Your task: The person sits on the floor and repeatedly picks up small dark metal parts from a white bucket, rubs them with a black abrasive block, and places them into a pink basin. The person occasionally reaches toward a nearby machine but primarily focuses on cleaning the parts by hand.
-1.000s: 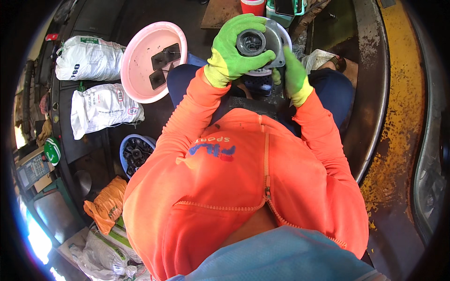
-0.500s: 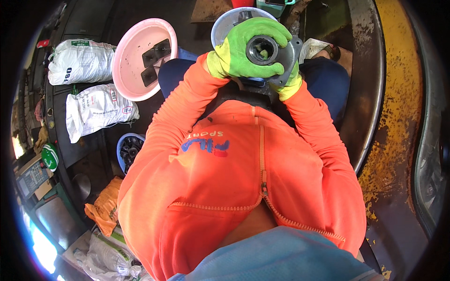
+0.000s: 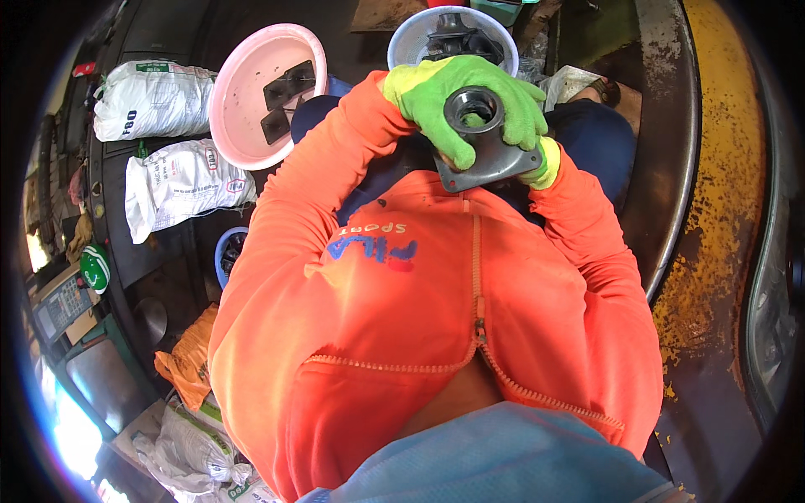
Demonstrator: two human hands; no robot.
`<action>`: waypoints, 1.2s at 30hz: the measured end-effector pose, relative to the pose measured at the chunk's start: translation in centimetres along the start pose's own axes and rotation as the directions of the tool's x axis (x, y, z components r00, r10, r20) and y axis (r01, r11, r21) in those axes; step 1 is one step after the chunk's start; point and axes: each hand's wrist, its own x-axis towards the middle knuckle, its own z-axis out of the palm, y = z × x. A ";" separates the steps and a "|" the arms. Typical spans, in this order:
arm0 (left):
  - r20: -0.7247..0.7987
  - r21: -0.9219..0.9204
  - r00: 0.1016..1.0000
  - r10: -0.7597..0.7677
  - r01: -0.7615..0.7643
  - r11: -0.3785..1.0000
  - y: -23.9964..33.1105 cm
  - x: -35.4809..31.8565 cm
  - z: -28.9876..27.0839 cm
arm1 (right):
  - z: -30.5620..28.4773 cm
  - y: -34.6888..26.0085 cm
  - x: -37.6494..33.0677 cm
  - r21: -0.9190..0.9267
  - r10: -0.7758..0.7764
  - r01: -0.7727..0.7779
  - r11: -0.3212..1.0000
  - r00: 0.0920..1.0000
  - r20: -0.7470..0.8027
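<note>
Both my hands, in green and yellow gloves, are closed on a black flanged collar [image 3: 495, 161]. It has a round open neck and a flat, rounded-corner base plate with small holes. My left hand [image 3: 470, 84] lies over the top, its thumb and fingers spread around the neck. Mostly hidden behind the plate, my right hand [image 3: 543, 165] grips the right side; its yellow cuff shows best. Green glove shows through the neck's opening. The piece is held above my lap, its neck facing up toward me.
A pale blue basin [image 3: 402, 42] beyond my hands contains black parts. To the left, a pink basin [image 3: 226, 109] has dark square pieces inside. White sacks [image 3: 155, 105] lie farther left. A rusty yellow metal edge [image 3: 713, 184] runs along the right.
The collar has tilted and come slightly nearer my chest, its plate now below the neck. My left hand has shifted over its top, and more of the blue basin shows.
</note>
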 end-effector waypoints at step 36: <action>-0.181 0.034 0.979 -0.098 0.106 0.994 0.8 -0.2 1.1 | -0.4 -0.1 0.2 0.379 -0.053 0.102 0.920 0.989 -0.137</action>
